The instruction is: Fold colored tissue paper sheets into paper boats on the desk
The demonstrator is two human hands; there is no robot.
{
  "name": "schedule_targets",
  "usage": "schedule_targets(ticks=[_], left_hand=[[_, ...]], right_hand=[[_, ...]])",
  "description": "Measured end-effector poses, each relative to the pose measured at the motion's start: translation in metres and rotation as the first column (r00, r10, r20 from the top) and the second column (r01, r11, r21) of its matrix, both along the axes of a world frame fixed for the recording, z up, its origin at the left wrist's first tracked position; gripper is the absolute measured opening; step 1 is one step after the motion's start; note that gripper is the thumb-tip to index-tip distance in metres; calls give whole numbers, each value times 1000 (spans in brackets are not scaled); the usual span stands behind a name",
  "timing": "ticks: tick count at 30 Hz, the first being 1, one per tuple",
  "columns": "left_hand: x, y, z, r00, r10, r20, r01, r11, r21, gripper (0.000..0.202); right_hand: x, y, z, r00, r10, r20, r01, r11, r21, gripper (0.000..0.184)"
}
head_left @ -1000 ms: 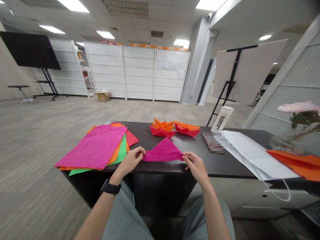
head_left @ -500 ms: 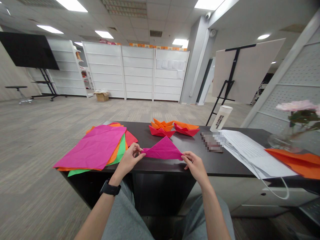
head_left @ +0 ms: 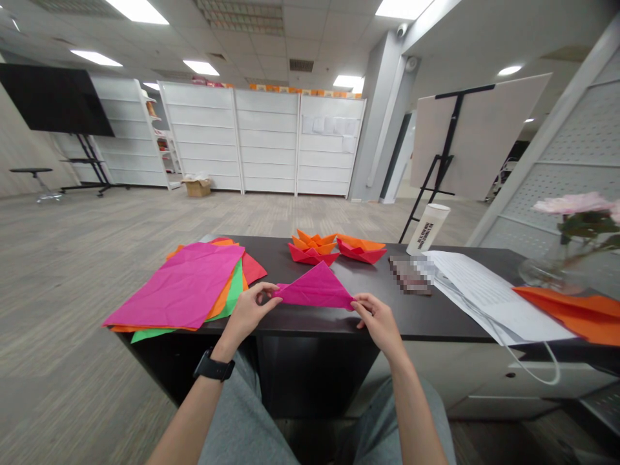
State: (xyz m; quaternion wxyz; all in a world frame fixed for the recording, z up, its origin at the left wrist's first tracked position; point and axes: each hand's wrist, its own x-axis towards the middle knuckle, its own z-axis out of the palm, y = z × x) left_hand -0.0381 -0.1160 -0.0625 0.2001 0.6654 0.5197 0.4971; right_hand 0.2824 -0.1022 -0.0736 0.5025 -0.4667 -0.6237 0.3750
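A magenta sheet of paper, folded into a triangular paper hat shape with a band along its lower edge [head_left: 317, 289], is held up over the front of the dark table [head_left: 290, 323]. My left hand [head_left: 252, 305] pinches its left corner between thumb and fingers. The right corner is gripped by my right hand [head_left: 376, 318] in the same way. Behind it stand several folded paper boats: an orange and red group [head_left: 314, 248] and a red and orange one [head_left: 362, 249] beside it.
Left of my hands lies a stack of coloured paper [head_left: 179, 284], magenta on top. To the right are a white cup [head_left: 429, 229], a blurred flat item [head_left: 411, 276], printed sheets [head_left: 494, 294] with a white cable, orange folded paper [head_left: 571, 313] and a glass vase [head_left: 547, 271] with flowers.
The top of the folded paper has risen very slightly. Both hands keep their hold on its corners, almost still.
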Motion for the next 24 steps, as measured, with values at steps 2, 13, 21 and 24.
schedule_targets(ticks=[2, 13, 21, 24], left_hand=[[0, 0, 0, 1000, -9, -7, 9, 1000, 7, 22], [4, -3, 9, 995, -78, -57, 82, 994, 78, 11], [1, 5, 2, 996, -76, -37, 77, 997, 19, 17], [-2, 10, -3, 999, -49, -13, 49, 999, -19, 19]], right_hand=[[0, 0, 0, 1000, 0, 0, 0, 1000, 1, 37], [-2, -3, 5, 999, 34, -7, -34, 999, 11, 34], [-2, 0, 3, 998, 57, -36, -58, 998, -18, 36], [-4, 1, 3, 999, 40, -21, -41, 999, -17, 34]])
